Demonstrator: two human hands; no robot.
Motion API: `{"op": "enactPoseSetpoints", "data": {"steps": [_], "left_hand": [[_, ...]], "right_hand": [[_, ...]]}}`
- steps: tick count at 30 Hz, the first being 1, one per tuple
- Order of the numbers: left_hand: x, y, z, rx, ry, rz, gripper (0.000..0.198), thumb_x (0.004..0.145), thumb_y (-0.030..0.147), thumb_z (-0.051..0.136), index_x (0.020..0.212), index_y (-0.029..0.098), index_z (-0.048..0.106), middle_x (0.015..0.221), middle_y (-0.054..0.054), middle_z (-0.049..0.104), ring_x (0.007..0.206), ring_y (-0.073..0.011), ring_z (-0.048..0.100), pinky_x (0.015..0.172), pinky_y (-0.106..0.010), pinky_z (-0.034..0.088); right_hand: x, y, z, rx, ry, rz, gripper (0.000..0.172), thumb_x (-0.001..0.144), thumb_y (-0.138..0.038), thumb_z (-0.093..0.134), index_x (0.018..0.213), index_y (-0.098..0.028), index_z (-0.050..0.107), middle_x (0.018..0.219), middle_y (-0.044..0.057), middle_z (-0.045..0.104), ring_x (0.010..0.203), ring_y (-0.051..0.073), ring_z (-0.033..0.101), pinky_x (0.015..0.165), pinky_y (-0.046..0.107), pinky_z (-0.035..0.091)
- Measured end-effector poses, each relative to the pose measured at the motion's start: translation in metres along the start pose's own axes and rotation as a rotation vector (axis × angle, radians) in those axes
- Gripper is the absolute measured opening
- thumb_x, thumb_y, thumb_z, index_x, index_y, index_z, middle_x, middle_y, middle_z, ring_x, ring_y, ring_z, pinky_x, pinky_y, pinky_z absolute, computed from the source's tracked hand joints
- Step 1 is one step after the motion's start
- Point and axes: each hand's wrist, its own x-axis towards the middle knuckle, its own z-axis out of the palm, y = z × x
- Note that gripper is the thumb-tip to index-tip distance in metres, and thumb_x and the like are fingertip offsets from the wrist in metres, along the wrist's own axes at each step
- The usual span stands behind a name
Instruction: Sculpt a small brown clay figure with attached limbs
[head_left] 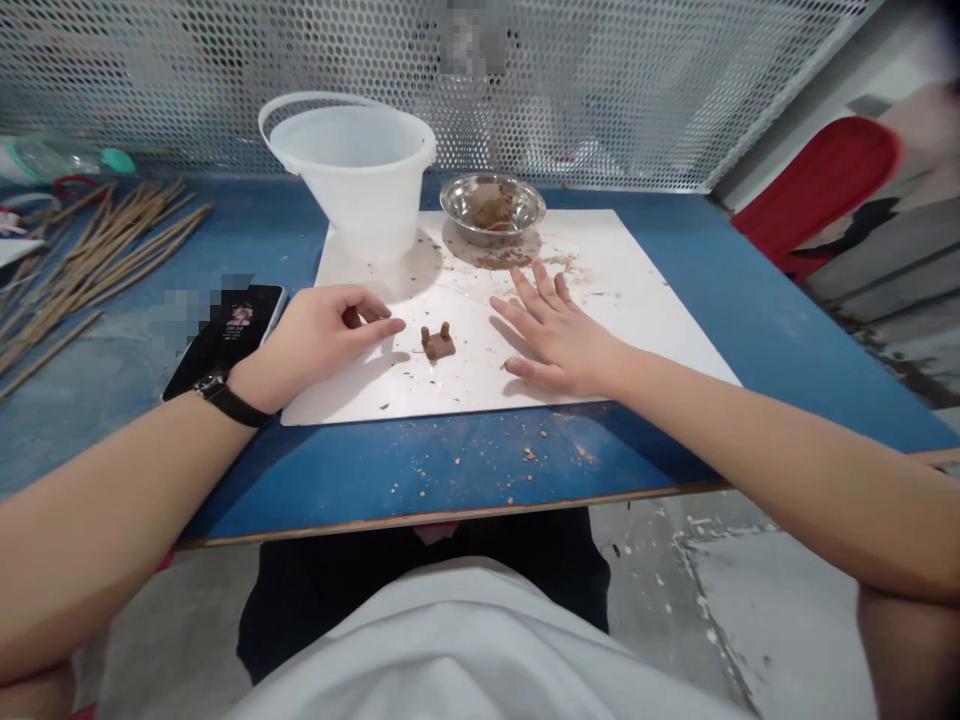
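On the white board (352,388) sits a small brown clay piece (440,346), a flat slab with short stubs standing up from it. Just left of it is my left hand (322,335), its fingers loosely bent, the thumb apart from them and nothing visible between. My right hand (559,335) is to the right of the piece, palm down over the board with fingers spread; whatever lies beneath the palm is hidden. Neither hand touches the clay piece. Behind them, a metal bowl (459,208) holds a lump of brown clay (491,205).
A white bucket (367,190) stands at the board's back left. Left of the board lie a phone (240,335) and a bundle of thin sticks (105,245), with a plastic bottle (64,158) behind. Crumbs dot the blue table (300,490). A perforated metal screen (600,90) rises behind.
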Motion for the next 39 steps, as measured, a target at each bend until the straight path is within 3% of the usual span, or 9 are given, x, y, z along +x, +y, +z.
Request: {"op": "enactPoseSetpoints", "data": {"steps": [6,13,18,24,27,31,36,39], "left_hand": [[0.000,0.000,0.003,0.004,-0.039,0.042,0.033,0.086,0.057,0.080,0.089,0.024,0.082,0.080,-0.004,0.073,0.072,-0.0199,0.060,0.071,-0.036,0.045],[0.001,-0.010,0.005,0.026,-0.056,0.102,0.035,0.083,0.055,0.082,0.098,0.023,0.086,0.083,-0.004,0.076,0.074,-0.0197,0.064,0.073,-0.035,0.048],[0.004,-0.013,0.003,0.039,-0.089,0.138,0.035,0.086,0.054,0.080,0.100,0.022,0.086,0.087,-0.006,0.078,0.076,-0.0205,0.066,0.077,-0.036,0.052],[0.005,-0.016,0.004,0.018,-0.105,0.174,0.033,0.087,0.054,0.079,0.097,0.024,0.085,0.089,-0.006,0.080,0.078,-0.0209,0.067,0.078,-0.036,0.054],[0.004,-0.014,0.004,0.003,-0.096,0.158,0.034,0.087,0.055,0.079,0.097,0.024,0.085,0.087,-0.005,0.080,0.076,-0.0204,0.066,0.077,-0.035,0.053],[0.002,-0.013,0.004,-0.003,-0.105,0.161,0.035,0.087,0.055,0.078,0.097,0.023,0.086,0.086,-0.005,0.079,0.074,-0.0197,0.065,0.075,-0.035,0.051],[0.002,-0.015,0.004,0.021,-0.095,0.161,0.037,0.089,0.055,0.076,0.101,0.021,0.086,0.085,-0.006,0.078,0.074,-0.0197,0.065,0.074,-0.035,0.050],[0.002,-0.015,0.004,0.014,-0.100,0.163,0.036,0.089,0.055,0.076,0.099,0.022,0.085,0.085,-0.005,0.079,0.073,-0.0194,0.065,0.072,-0.035,0.050]], "right_hand": [[-0.017,-0.017,0.004,0.088,-0.026,-0.023,0.102,0.109,-0.087,0.035,0.188,-0.023,0.026,0.197,0.012,-0.004,0.180,0.051,-0.013,0.141,0.084,0.005],[0.028,-0.022,-0.003,0.153,-0.060,0.114,0.105,0.108,-0.088,0.026,0.187,-0.019,0.029,0.197,0.016,0.002,0.181,0.049,-0.012,0.142,0.081,-0.001],[0.045,0.000,-0.007,0.146,-0.013,0.144,0.102,0.110,-0.084,0.023,0.185,-0.016,0.033,0.196,0.019,0.008,0.182,0.048,-0.008,0.142,0.082,0.000],[0.001,0.025,0.005,0.024,0.046,0.097,0.107,0.107,-0.092,0.025,0.185,-0.019,0.034,0.197,0.018,0.006,0.181,0.051,-0.007,0.140,0.086,-0.001],[-0.027,0.018,0.009,-0.012,0.096,0.025,0.106,0.107,-0.091,0.031,0.187,-0.023,0.027,0.197,0.015,0.002,0.180,0.053,-0.010,0.138,0.089,0.003],[-0.041,-0.003,0.008,-0.017,0.027,-0.105,0.106,0.110,-0.087,0.034,0.190,-0.023,0.007,0.195,0.015,-0.012,0.180,0.052,-0.011,0.140,0.087,0.006],[-0.014,-0.018,0.012,0.023,0.019,-0.069,0.104,0.113,-0.082,0.020,0.189,-0.014,-0.003,0.195,0.021,-0.008,0.181,0.045,-0.013,0.144,0.079,0.003],[0.012,-0.016,0.012,0.034,0.021,0.004,0.108,0.111,-0.085,0.021,0.188,-0.015,-0.007,0.196,0.020,-0.004,0.182,0.045,-0.010,0.144,0.079,0.004]]}}
